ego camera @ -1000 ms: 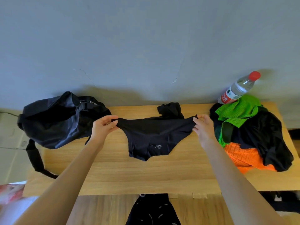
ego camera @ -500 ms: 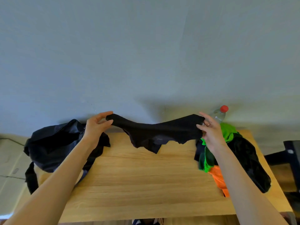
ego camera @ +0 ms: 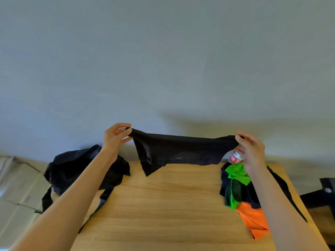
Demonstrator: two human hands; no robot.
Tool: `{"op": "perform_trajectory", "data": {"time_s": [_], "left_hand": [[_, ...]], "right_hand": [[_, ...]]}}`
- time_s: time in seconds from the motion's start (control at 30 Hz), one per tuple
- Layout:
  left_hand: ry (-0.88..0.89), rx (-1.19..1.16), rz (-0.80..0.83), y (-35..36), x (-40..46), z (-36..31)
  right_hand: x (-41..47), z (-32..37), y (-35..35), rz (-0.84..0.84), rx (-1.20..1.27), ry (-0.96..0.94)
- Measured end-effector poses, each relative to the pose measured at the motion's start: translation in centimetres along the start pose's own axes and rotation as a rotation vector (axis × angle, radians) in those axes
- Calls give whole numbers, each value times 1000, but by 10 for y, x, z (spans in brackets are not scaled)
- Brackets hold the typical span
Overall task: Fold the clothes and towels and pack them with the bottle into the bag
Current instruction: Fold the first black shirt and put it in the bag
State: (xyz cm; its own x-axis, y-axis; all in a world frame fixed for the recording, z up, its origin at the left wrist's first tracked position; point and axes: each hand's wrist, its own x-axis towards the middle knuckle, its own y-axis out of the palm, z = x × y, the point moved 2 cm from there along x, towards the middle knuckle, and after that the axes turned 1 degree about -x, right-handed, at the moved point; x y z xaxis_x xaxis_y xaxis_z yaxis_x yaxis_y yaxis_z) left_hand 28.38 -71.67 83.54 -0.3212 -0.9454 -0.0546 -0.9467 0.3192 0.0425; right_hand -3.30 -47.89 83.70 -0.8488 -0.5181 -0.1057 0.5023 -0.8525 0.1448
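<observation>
A black garment (ego camera: 181,151) hangs stretched in the air above the far edge of the wooden table (ego camera: 163,205). My left hand (ego camera: 116,138) pinches its left corner and my right hand (ego camera: 251,151) pinches its right corner. A black bag (ego camera: 76,169) lies at the table's left end, partly behind my left forearm. On the right sits a pile of clothes: green mesh (ego camera: 237,174), orange mesh (ego camera: 253,220) and black fabric. The bottle (ego camera: 234,157) shows only its red label behind my right hand.
A grey wall rises right behind the table. Cardboard boxes (ego camera: 18,187) stand on the floor to the left. A dark frame (ego camera: 322,192) stands past the table's right edge. Bare wood fills the table's middle and front.
Both hands have lifted the black garment off the table and pulled it wider apart. The view has tilted up toward the wall, and my right hand now hides most of the bottle.
</observation>
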Motion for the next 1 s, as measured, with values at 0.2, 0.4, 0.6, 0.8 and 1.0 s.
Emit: {"op": "perform_trajectory", "data": {"time_s": [0.2,0.4,0.6,0.8,1.0], "left_hand": [[36,46,24,-6,-4,-10],[49,152,8,-12,-3,-15],[64,140,60,-16,5,-21],[69,73,58,-15,14,-37],[114,117,48,-14,23,-62]], "right_hand": [[5,10,-6,81,-135,-22],[11,19,-15,155,-249,-32],[12,33,-11,190,-308,-72],[16,50,-7,198,-258,-113],[22,71,-7,223,-288,-146]]}}
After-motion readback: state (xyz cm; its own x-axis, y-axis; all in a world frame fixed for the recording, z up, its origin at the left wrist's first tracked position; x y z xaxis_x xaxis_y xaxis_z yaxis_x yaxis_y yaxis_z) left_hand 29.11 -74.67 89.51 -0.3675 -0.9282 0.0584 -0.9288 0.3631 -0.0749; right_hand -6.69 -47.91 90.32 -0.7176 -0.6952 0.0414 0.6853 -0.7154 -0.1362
